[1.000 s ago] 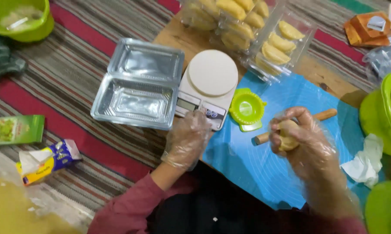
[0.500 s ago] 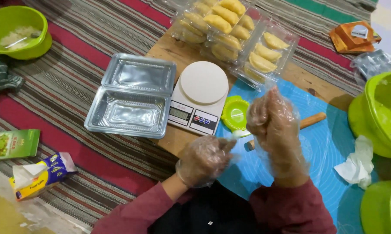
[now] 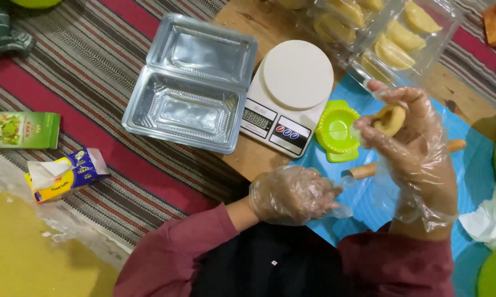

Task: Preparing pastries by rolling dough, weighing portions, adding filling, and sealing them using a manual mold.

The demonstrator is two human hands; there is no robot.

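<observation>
Along the left edge a green carton is lying partly cut off, and just below it a torn blue and yellow packet is spilling white tissue. Next comes the empty clear plastic clamshell box, lying open on the striped cloth, then the white kitchen scale sitting on the wooden counter. My left hand, in a loose clear glove, is hovering over the blue mat with its fingers curled softly together, pinching nothing. The film is wrinkling so much that I cannot make out each fingertip. The green dumpling press is lying open beside the scale, and a wooden rolling pin is mostly hiding behind my hands. My right hand is raised, its fingers pinching the pale yellow pastry, a folded, plump half-moon partly veiled by the glove. Behind it, clear trays of finished pastries are running out of view at the top.
</observation>
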